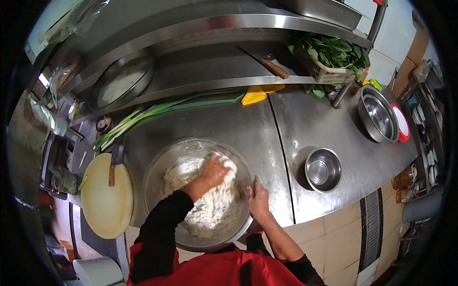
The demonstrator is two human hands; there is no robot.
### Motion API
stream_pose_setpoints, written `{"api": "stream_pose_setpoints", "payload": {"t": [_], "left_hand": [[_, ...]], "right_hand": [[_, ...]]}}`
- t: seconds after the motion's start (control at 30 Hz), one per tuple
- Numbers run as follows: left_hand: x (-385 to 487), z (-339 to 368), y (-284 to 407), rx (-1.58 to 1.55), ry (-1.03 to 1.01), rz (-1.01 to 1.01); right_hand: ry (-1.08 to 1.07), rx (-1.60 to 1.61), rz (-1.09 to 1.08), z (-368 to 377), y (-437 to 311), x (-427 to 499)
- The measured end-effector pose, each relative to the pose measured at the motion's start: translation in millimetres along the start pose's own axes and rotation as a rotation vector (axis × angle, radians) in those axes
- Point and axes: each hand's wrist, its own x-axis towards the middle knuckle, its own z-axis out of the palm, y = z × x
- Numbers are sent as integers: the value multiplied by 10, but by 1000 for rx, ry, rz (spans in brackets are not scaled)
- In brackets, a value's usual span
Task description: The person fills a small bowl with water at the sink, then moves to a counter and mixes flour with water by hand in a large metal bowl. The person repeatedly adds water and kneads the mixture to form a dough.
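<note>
A large metal mixing bowl [154, 178] stands at the front edge of the steel counter, holding loose white flour and shaggy dough [211, 214]. My left hand [215, 171] is down in the flour on the far side of the bowl. Its fingers are blurred and partly covered, so their grip is hidden. At the bowl's right rim, my right hand [258, 198] grips the edge, with flour on the fingers. A smaller steel bowl [323, 170] sits apart to the right.
Left of the bowl, a cleaver [116, 157] lies on a round cutting board [106, 203]. Scallions [143, 114] and a yellow cloth [254, 94] lie along the back. The shelf carries a knife [273, 68], a basket of greens [332, 71] and a large metal basin [123, 82]. Nested bowls [378, 112] stand far right.
</note>
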Motion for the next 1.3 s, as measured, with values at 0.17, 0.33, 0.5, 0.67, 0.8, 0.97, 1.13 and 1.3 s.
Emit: {"api": "stream_pose_setpoints", "payload": {"t": [0.17, 0.33, 0.5, 0.67, 0.8, 0.97, 1.13, 1.3], "left_hand": [[-179, -263, -371, 165, -203, -77], [-237, -28, -643, 250, -51, -105], [-527, 23, -767, 340, 132, -263], [-1190, 197, -768, 93, 34, -844], [-1075, 181, -702, -221, 11, -996], [-339, 242, -241, -251, -77, -780], [-417, 223, 596, -429, -345, -238], [-423, -49, 491, -233, -348, 157]], "right_hand": [[-35, -103, 43, 20, -56, -38], [-58, -75, -3, 61, -163, -59], [-8, -107, -42, 123, -2, -77], [-28, -62, 6, 100, -33, -55], [-103, -8, -29, 139, -119, -64], [-80, 1, -25, 173, -115, 32], [-137, -48, 9, 45, -67, 257], [-141, -43, -45, 45, 14, 231]]}}
